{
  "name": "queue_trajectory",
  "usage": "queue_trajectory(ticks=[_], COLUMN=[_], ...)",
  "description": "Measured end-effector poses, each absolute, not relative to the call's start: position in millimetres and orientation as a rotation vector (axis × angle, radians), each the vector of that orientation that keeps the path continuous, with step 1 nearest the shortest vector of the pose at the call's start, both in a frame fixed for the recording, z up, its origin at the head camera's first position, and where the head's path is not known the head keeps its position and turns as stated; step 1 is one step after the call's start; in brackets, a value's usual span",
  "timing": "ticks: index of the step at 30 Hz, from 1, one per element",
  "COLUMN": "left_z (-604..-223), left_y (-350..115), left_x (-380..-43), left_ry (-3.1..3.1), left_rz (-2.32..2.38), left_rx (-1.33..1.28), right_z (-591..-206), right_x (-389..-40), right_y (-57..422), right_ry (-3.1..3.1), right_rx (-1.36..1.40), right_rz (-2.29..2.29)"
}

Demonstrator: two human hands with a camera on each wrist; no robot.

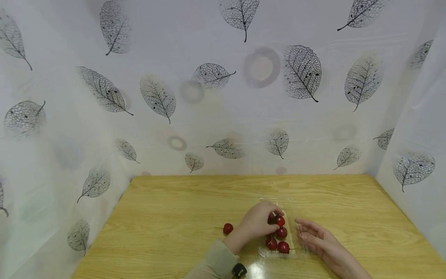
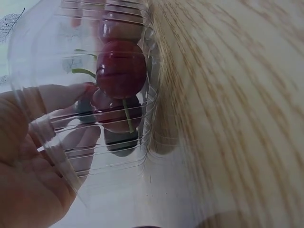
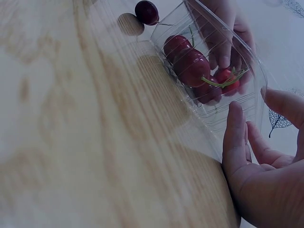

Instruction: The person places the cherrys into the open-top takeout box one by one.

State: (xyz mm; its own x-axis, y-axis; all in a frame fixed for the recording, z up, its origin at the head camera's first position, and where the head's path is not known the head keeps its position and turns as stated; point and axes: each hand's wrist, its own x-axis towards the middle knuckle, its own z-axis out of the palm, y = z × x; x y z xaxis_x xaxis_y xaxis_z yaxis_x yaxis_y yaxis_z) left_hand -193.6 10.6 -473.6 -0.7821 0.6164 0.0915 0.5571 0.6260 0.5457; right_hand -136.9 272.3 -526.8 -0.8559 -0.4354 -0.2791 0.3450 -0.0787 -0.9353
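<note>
A clear plastic box stands on the table with several dark red cherries inside, some with green stems. My left hand reaches in over its left side. Its thumb and fingers pinch a brighter red cherry among the others. Seen through the ribbed wall in the left wrist view, the left hand partly hides behind the plastic. My right hand is at the box's right side, fingers loosely extended, fingertips right at the wall and holding no cherry.
One loose cherry with a thin stem lies on the wooden table, left of the box. A black round object shows at the left sleeve. Pale sheets with a leaf print hang around the back and sides.
</note>
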Motion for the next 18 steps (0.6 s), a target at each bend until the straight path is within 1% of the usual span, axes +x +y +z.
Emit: queue_trajectory(ticks=[9, 18], left_z=[-473.4, -471.9], left_y=[6.9, 4.9], left_x=[-194.0, -194.4], left_ry=[2.621, 2.638], left_rz=[1.072, 1.129], left_rx=[0.929, 0.984], right_z=[-526.1, -525.6], right_x=[-135.3, -135.0], right_y=[271.5, 271.3], right_ry=[1.667, 1.665], right_rx=[-0.098, -0.103], right_rz=[-1.995, -2.002])
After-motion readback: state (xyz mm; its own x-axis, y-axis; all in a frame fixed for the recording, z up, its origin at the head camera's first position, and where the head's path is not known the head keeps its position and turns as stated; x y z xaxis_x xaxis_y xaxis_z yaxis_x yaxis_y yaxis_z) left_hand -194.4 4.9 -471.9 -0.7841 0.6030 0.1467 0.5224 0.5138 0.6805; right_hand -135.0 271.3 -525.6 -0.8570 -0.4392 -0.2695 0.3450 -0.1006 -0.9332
